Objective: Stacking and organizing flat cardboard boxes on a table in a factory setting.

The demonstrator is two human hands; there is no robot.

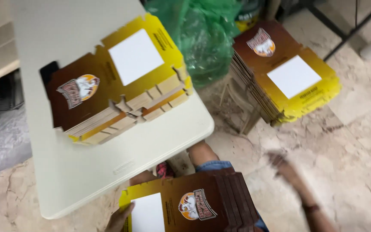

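Floor: on cracked stone beside a white table [108, 163] we sit.
Carton [185, 208]: long axis left–right, white panel leftward.
Left hand [119, 219]: clamped on carton.
Right hand [282, 165]: apart, blurred, grip unclear.

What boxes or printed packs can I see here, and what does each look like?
Stack of flat brown-and-yellow cardboard box blanks: on the white table, white square panel.
Second flat stack: right, low over the floor, same colours.
Folded brown-and-yellow box: on the lap, left hand at its edge.
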